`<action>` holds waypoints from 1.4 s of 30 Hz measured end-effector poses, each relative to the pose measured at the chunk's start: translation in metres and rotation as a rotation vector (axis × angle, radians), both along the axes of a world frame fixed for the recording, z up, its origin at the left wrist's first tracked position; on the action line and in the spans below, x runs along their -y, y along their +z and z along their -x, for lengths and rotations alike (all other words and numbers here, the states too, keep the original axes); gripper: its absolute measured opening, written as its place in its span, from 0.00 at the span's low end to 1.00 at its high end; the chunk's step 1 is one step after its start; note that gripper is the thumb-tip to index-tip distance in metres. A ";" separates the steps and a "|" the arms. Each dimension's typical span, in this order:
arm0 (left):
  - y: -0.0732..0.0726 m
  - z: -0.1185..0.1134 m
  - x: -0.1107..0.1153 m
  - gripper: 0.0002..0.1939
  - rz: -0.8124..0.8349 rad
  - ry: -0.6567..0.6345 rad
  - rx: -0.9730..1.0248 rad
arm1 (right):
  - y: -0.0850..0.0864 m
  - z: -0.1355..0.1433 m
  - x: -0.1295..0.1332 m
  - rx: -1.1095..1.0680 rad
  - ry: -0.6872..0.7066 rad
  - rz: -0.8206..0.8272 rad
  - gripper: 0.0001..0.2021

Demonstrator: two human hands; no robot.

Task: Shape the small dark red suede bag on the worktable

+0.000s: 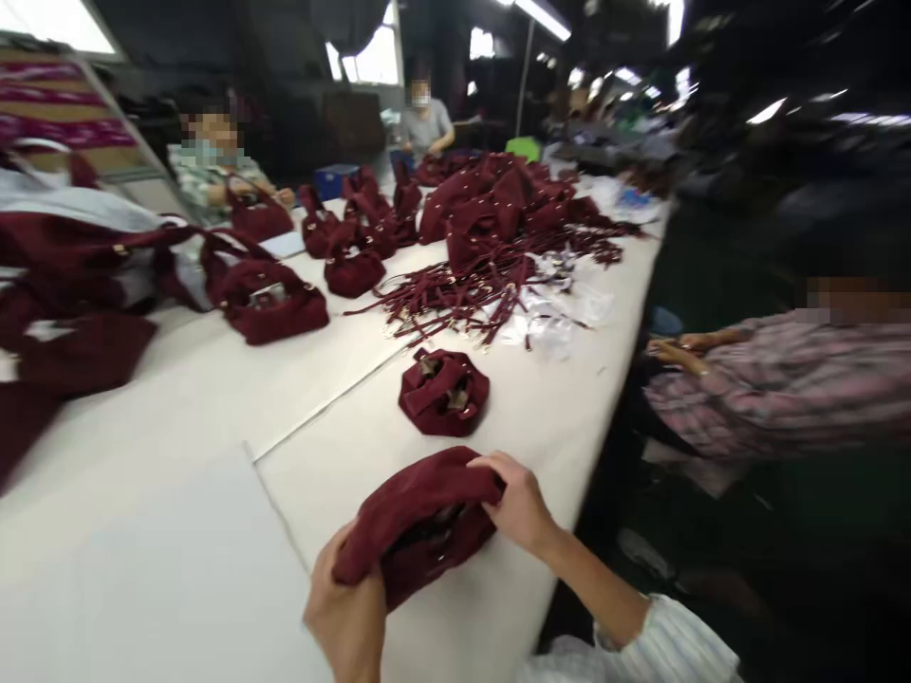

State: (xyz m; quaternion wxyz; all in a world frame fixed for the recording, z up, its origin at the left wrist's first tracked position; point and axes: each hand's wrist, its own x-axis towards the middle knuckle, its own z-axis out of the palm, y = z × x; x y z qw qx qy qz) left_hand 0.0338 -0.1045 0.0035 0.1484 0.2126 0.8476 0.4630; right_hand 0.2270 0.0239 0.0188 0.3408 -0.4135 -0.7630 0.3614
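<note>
Left hand [346, 617], right hand [519, 505] fingers clamp maroon bag [419, 522], long axis lower-left to upper-right.

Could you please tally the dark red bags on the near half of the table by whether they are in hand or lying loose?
Held in both hands: 1, the held bag, gripped by the left hand and right hand.
Lying loose: 1, the folded bag.
Total: 2
</note>
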 end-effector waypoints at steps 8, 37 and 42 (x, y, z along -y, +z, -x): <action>0.046 -0.013 -0.006 0.20 0.161 0.018 -0.024 | 0.015 -0.005 -0.009 -0.039 0.059 0.208 0.19; -0.054 -0.076 0.114 0.16 -0.395 0.147 -0.764 | -0.033 -0.010 0.135 0.548 0.518 -0.159 0.15; -0.063 -0.072 0.118 0.20 -0.469 -0.106 -0.824 | -0.037 -0.046 0.142 0.537 0.310 -0.253 0.20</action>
